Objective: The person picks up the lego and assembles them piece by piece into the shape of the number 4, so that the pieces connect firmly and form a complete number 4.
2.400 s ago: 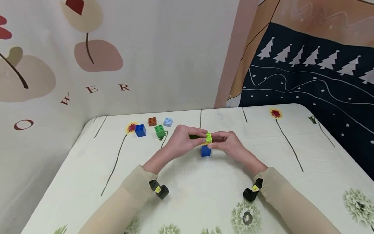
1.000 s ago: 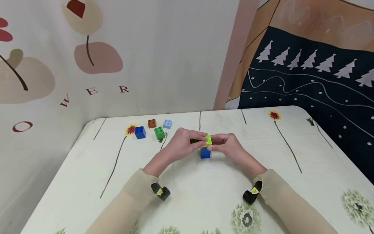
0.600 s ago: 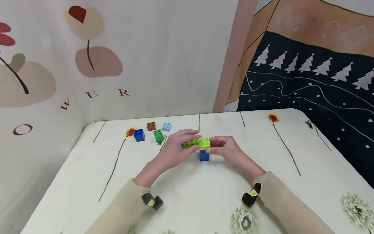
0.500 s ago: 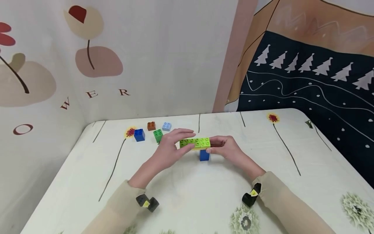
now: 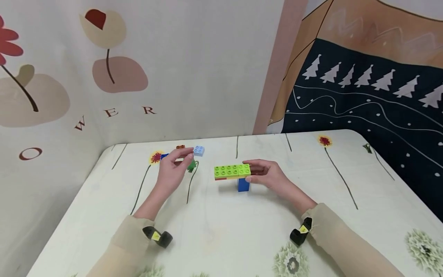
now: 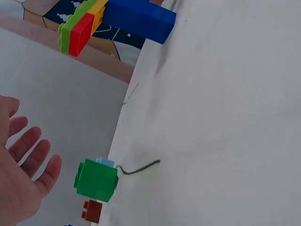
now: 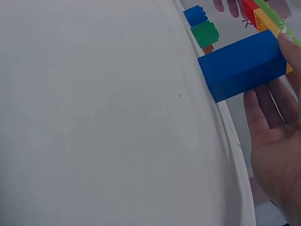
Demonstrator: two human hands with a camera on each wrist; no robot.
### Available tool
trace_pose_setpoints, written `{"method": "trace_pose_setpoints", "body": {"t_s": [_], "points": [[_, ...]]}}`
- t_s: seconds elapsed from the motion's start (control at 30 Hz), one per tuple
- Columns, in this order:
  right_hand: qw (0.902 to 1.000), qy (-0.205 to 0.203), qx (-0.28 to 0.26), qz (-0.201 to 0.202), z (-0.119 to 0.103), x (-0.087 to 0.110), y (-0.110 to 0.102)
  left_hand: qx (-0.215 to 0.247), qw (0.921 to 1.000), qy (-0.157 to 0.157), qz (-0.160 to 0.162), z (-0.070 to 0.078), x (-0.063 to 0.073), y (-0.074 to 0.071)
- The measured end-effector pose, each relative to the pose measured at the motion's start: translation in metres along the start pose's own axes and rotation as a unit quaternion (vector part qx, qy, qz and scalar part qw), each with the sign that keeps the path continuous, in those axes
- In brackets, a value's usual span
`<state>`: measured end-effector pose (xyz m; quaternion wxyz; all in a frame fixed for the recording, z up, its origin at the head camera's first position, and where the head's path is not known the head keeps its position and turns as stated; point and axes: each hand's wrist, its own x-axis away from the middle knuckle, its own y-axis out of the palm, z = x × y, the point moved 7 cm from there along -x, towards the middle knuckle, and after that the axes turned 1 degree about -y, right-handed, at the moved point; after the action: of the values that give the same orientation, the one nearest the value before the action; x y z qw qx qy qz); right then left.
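Although the upper section had been joined, the assembly appeared only partly complete. The structure (image 5: 226, 172) was located near the centre of the tabletop (image 5: 214, 231), apparently standing on it, with a blue column (image 5: 243, 185) under its right end. Above the column lay a yellow brick (image 6: 98, 12) with a red brick (image 6: 81, 35) to its left; a lime layer (image 6: 74, 20) covered both. The left end overhung without support. The right hand (image 5: 271, 175) pinched the structure's right end, thumb on the near side, fingers behind. The left hand (image 5: 172, 171) was empty, fingers apart and loosely bent, near the loose parts. A dark blue brick (image 5: 164, 156), green brick (image 5: 192, 166), brown brick (image 5: 180, 146) and light blue brick (image 5: 199, 150) were unattached at far left. By judgement, these were left to fit, possibly beneath the overhang; the order could not be determined.
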<state>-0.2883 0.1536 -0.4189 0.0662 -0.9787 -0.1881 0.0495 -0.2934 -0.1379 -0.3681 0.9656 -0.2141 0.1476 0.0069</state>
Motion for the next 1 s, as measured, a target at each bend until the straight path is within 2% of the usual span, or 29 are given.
{"method": "trace_pose_setpoints", "body": {"t_s": [0.1,0.37,0.6,0.83,1.0], "points": [[1.0000,-0.005,0.005,-0.002,-0.002,0.001,0.001,0.003,0.9999,-0.016,0.002,-0.006,0.000,-0.005],[0.9998,-0.017,0.013,-0.001,-0.005,0.002,0.001,-0.019,0.9994,-0.030,0.005,-0.014,-0.002,-0.008],[0.9998,-0.020,0.005,-0.005,-0.004,0.003,0.002,-0.034,0.9985,-0.042,0.007,-0.022,-0.003,-0.006],[0.9997,-0.023,-0.003,-0.009,-0.006,0.005,0.002,-0.042,0.9977,-0.048,0.025,-0.031,-0.009,-0.005],[0.9997,-0.024,0.001,-0.005,-0.007,0.005,0.002,-0.047,0.9967,-0.060,0.026,-0.037,-0.012,-0.003]]}}
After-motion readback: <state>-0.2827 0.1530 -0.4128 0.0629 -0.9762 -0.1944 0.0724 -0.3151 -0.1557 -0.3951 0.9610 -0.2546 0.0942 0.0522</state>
